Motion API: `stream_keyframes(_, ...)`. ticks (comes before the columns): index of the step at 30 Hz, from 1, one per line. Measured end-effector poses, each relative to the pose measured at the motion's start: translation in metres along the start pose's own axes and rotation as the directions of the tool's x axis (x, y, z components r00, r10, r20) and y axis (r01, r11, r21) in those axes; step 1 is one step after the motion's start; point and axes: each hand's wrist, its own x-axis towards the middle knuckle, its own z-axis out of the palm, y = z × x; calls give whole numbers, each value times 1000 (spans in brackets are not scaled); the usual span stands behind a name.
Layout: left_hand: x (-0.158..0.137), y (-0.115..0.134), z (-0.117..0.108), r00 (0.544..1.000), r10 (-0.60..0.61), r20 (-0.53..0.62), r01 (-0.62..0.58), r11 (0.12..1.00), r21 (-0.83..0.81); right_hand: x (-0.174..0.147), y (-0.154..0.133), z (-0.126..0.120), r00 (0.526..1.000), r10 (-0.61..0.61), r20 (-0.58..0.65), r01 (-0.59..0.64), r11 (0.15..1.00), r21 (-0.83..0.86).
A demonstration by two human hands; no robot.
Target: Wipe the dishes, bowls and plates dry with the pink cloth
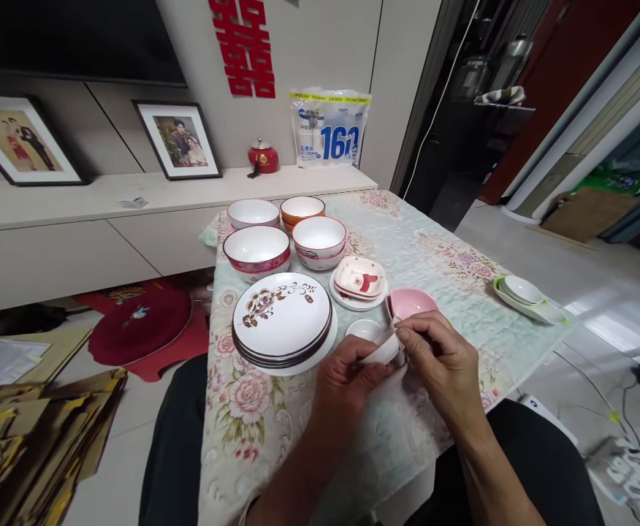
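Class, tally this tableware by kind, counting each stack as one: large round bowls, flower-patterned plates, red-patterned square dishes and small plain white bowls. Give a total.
Large round bowls with white insides: 4
Round white plates with brown flowers: 1
Cream square dishes with red patterns: 1
Small round plain white bowls: 2, one in the left hand
Total: 8

A TV (73, 36) is on the wall (320, 44) ahead of me, upper left. Below it, two framed photos (183, 141) stand on a cabinet (188, 196), with a red pot (266, 158) to their right and a plastic bag (331, 128) marked 160 beside the pot. Red lettering (245, 47) is fixed above. To my left, cardboard (51, 438) lies on the floor (139, 431) near a cushion (145, 325) on a red stool (198, 342).
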Motion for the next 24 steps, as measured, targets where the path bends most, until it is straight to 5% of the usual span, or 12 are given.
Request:
stream_keyframes(6, 0, -4, -3, 993, 115, -12, -113, 988, 105, -3, -20, 2, 979, -158, 133, 164, 986, -38)
stream_keyframes(10, -1, 0, -3, 999, 49, 15, -50, 998, 42, 3, -5, -2, 994, -44, 96, 39, 998, 59)
stream_keyframes(15, -3, 0, 2, 995, -98, 36, 103, 962, -251, 4, 11, -2, 989, 143, 25, -145, 981, 129)
stream_keyframes(19, -1, 0, 5, 977, -213, 19, 201, 885, -420, -2, -4, 4, 999, 11, -39, -12, 1000, -13)
stream_keyframes(24, 0, 2, 4, 978, -207, 17, 188, 850, -491, -3, -21, 8, 986, -152, 61, 156, 986, -61)
